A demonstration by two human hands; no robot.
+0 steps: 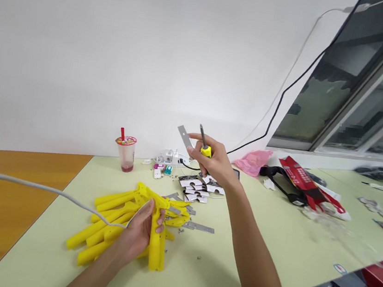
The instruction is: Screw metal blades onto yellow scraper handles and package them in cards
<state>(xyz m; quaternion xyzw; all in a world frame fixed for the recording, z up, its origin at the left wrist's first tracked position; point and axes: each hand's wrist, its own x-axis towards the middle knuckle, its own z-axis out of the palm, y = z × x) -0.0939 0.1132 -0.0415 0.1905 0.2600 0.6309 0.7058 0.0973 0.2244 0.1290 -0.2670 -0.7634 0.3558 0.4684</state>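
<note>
My left hand (141, 230) is closed around a yellow plastic scraper handle (155, 246) with an angled head. Raised above the table, my right hand (212, 157) pinches a flat grey metal blade (185, 137) between thumb and finger. The same hand also holds a screwdriver (206, 150) with a yellow grip, its tip pointing up. Several similar yellow handles (84, 235) lie piled under and beside my left hand. More grey blades (202, 228) lie to the right of that pile, with small screws (181, 231) near them. A white cable (66, 195) runs in to my left wrist.
Behind the pile stand a plastic cup (127, 154) with a red straw and a white power strip (171, 156). Black-and-white cardboard pieces (195, 188) lie below my right hand. Farther right are a pink bag (254, 162) and red packaging (300, 180) beside a black item.
</note>
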